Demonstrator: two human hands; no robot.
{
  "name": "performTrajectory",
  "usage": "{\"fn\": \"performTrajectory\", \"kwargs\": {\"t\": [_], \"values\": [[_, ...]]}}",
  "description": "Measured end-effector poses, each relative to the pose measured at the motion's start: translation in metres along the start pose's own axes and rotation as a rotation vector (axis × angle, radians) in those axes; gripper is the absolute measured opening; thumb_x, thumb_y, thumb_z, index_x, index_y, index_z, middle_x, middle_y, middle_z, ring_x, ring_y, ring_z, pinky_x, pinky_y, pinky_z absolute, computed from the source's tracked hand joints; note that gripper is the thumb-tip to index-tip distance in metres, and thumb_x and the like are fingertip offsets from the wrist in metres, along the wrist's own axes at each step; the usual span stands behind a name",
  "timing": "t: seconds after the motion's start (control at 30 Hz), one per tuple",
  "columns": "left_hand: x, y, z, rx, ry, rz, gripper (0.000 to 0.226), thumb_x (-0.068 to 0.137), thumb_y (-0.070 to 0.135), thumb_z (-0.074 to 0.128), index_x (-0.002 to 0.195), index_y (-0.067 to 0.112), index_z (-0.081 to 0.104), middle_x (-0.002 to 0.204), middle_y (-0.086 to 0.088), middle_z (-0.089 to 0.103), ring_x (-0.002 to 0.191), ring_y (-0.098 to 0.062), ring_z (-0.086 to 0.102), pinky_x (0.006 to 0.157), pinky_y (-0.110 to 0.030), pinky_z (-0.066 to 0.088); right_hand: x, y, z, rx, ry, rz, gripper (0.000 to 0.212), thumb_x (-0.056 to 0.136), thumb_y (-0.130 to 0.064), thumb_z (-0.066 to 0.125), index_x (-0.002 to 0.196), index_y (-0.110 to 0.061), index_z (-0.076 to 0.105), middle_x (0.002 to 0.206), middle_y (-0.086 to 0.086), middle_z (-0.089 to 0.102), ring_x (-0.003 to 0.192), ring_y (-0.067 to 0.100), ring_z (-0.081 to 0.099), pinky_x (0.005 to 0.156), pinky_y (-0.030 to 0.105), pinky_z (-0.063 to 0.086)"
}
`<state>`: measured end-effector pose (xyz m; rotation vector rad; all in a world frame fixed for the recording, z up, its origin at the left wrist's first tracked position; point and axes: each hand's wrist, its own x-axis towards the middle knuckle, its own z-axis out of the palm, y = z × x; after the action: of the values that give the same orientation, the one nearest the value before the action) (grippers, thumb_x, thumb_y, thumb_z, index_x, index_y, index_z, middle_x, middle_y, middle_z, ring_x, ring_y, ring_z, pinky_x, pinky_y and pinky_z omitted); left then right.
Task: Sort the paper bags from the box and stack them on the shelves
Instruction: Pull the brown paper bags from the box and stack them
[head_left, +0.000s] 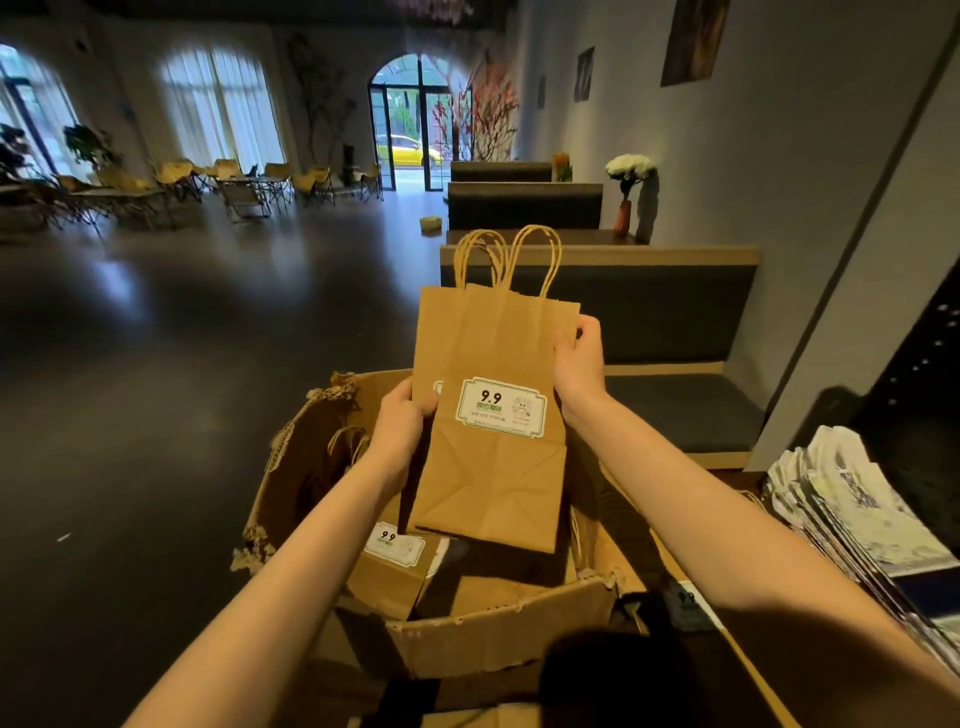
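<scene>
A small stack of flat brown paper bags (488, 467) with twisted handles and a white "9.9" label is held upright above a torn cardboard box (498, 631). My left hand (402, 415) grips the stack's left edge near the label. My right hand (579, 358) grips its right edge higher up. More brown bags (387, 569) lie inside the box, one showing the same label. A dark shelf unit (919, 395) stands at the right edge.
A pile of white printed bags (857, 519) lies at the right beside the shelf unit. Dark booth benches (670, 312) and a table with a flower vase (623, 213) stand ahead. Open dark floor spreads to the left, with folding chairs (249, 182) far back.
</scene>
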<state>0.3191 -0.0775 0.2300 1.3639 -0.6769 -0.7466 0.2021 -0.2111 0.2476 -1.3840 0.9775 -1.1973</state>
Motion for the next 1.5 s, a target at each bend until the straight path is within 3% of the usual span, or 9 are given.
{"fn": "performTrajectory", "kwargs": {"t": [0.17, 0.27, 0.53, 0.67, 0.83, 0.97, 1.17, 1.33, 1.5], "values": [[-0.006, -0.003, 0.005, 0.091, -0.061, 0.132, 0.018, 0.093, 0.025, 0.054, 0.105, 0.012, 0.059, 0.098, -0.001, 0.068, 0.082, -0.008, 0.065, 0.065, -0.014, 0.051, -0.015, -0.005, 0.006, -0.002, 0.029, -0.003, 0.027, 0.102, -0.018, 0.036, 0.129, -0.016, 0.04, 0.112, -0.002, 0.05, 0.104, 0.015, 0.051, 0.088, 0.031, 0.037], [-0.004, -0.007, 0.0, 0.184, -0.089, 0.184, 0.019, 0.091, 0.016, 0.058, 0.11, 0.016, 0.053, 0.108, -0.001, 0.064, 0.093, -0.012, 0.063, 0.076, -0.02, 0.051, -0.015, -0.007, 0.009, 0.021, 0.018, -0.006, 0.032, 0.099, -0.025, 0.045, 0.129, -0.016, 0.045, 0.123, 0.004, 0.054, 0.111, 0.019, 0.054, 0.095, 0.037, 0.047], [0.011, -0.007, -0.008, 0.071, 0.0, 0.3, 0.016, 0.095, 0.01, 0.05, 0.108, 0.018, 0.053, 0.1, 0.007, 0.063, 0.089, -0.002, 0.061, 0.072, -0.015, 0.051, -0.028, -0.001, -0.001, 0.064, -0.471, 0.161, 0.034, 0.096, -0.029, 0.05, 0.125, -0.011, 0.054, 0.119, 0.006, 0.065, 0.109, 0.019, 0.062, 0.094, 0.036, 0.05], [0.019, -0.008, -0.008, 0.162, -0.08, 0.271, 0.019, 0.096, 0.019, 0.049, 0.114, 0.015, 0.054, 0.109, 0.001, 0.063, 0.096, -0.009, 0.062, 0.081, -0.02, 0.052, -0.029, 0.02, 0.005, 0.044, -0.37, 0.066, 0.027, 0.096, -0.018, 0.051, 0.123, -0.016, 0.053, 0.119, 0.002, 0.063, 0.109, 0.015, 0.061, 0.089, 0.032, 0.052], [0.037, -0.014, -0.031, 0.257, -0.191, 0.029, 0.038, 0.102, 0.037, 0.027, 0.102, 0.019, 0.06, 0.087, 0.001, 0.064, 0.081, -0.012, 0.062, 0.072, -0.023, 0.052, -0.014, 0.04, 0.006, 0.022, -0.267, 0.019, 0.025, 0.097, -0.014, 0.048, 0.123, -0.016, 0.05, 0.119, 0.0, 0.062, 0.112, 0.016, 0.059, 0.092, 0.035, 0.052], [0.06, -0.043, -0.056, 0.367, -0.102, -0.094, 0.026, 0.101, 0.029, 0.037, 0.092, 0.017, 0.059, 0.08, -0.002, 0.063, 0.075, -0.017, 0.06, 0.069, -0.029, 0.051, 0.005, 0.055, 0.006, -0.012, -0.205, 0.017, 0.046, 0.097, -0.018, 0.05, 0.14, -0.009, 0.037, 0.137, 0.007, 0.052, 0.125, 0.02, 0.052, 0.101, 0.043, 0.046], [0.1, -0.108, -0.072, 0.795, -0.042, -0.279, 0.022, 0.095, 0.032, 0.051, 0.079, 0.017, 0.055, 0.083, -0.005, 0.061, 0.071, -0.016, 0.054, 0.061, -0.027, 0.042, 0.016, 0.08, 0.015, -0.048, -0.181, -0.011, 0.034, 0.098, -0.012, 0.046, 0.132, -0.01, 0.045, 0.126, 0.005, 0.059, 0.114, 0.014, 0.058, 0.089, 0.026, 0.053], [0.114, -0.156, -0.083, 1.05, 0.021, -0.454, 0.044, 0.085, 0.042, 0.063, 0.116, 0.013, 0.051, 0.113, -0.009, 0.062, 0.104, -0.028, 0.06, 0.09, -0.041, 0.05, 0.02, 0.099, 0.023, -0.048, -0.217, 0.008, 0.032, 0.098, -0.009, 0.045, 0.13, -0.009, 0.044, 0.126, 0.006, 0.058, 0.113, 0.015, 0.059, 0.089, 0.028, 0.054], [0.113, -0.178, -0.079, 1.252, 0.016, -0.594, 0.073, 0.082, 0.045, 0.067, 0.133, 0.007, 0.032, 0.133, -0.015, 0.046, 0.122, -0.033, 0.047, 0.092, -0.041, 0.044, 0.025, 0.109, 0.026, 0.006, -0.221, 0.029, 0.026, 0.096, -0.005, 0.045, 0.121, -0.014, 0.044, 0.118, 0.004, 0.059, 0.098, 0.007, 0.063, 0.076, 0.02, 0.056]]}}
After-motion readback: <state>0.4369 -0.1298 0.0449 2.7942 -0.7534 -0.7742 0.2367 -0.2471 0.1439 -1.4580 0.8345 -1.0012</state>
